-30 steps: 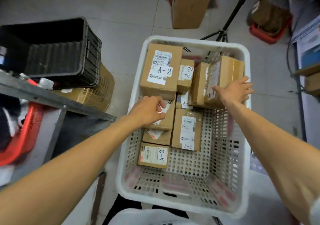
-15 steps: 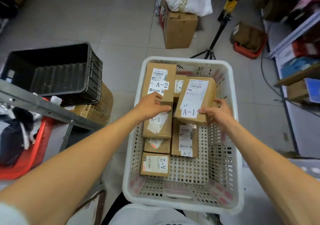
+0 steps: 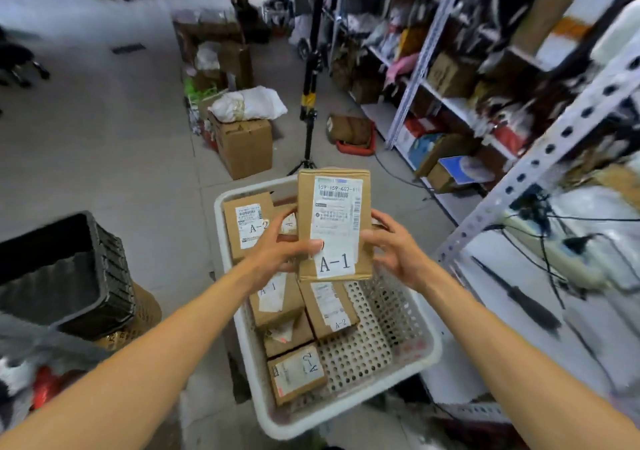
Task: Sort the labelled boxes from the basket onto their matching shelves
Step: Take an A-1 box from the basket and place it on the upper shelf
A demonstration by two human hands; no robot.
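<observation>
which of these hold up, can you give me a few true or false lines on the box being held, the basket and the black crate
1. The held box is labelled A-1. True.
2. Only the right hand holds it. False: the left hand and the right hand both grip it.
3. The white basket holds no boxes. False: several lie in it, among them an A-2 box at the near end.
4. The black crate sits left of the basket. True.

Your left hand [image 3: 277, 253] and right hand [image 3: 398, 253] hold the A-1 box [image 3: 334, 224] between them above the basket [image 3: 433, 351], whose other boxes [image 3: 296, 373] lie along its left side, with the crate [image 3: 104, 276] to its left, the shelves [image 3: 540, 158] to its right, and the tripod [image 3: 309, 103] and a carton [image 3: 246, 148] behind it.
</observation>
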